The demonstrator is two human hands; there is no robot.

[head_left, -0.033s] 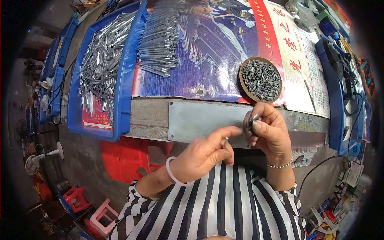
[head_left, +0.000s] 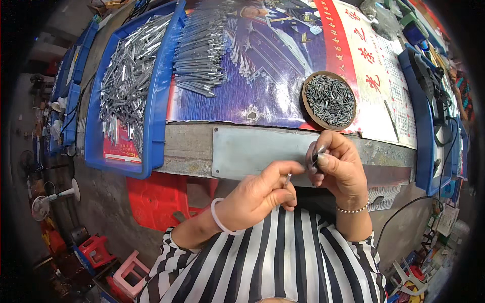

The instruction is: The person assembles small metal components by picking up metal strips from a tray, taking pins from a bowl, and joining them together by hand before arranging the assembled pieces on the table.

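Observation:
My left hand (head_left: 257, 199) is closed around a thin silvery metal rod (head_left: 288, 180); only a short end sticks out between thumb and fingers. The left index finger points right, reaching the fingertips of my right hand (head_left: 342, 162). That hand pinches small dark metal pieces (head_left: 318, 155) between thumb and fingers; their exact shape is partly hidden. Just beyond it stands a round brown bowl (head_left: 306, 105) full of short dark metal pins (head_left: 331, 100). Under and beyond my hands, a pale grey metal plate (head_left: 247, 151) lies along the bench's front edge.
At the left, a blue tray (head_left: 157, 106) holds many loose silvery rods (head_left: 132, 70). Beside it, similar rods (head_left: 199, 60) lie in a row on a printed poster (head_left: 273, 96). A blue bin (head_left: 427, 126) with black straps stands at the right. Red plastic stool (head_left: 151, 199) below the bench.
The rod's end in my left hand has tilted slightly to the right and shows a little more of its length. Otherwise both hands hold nearly the same place.

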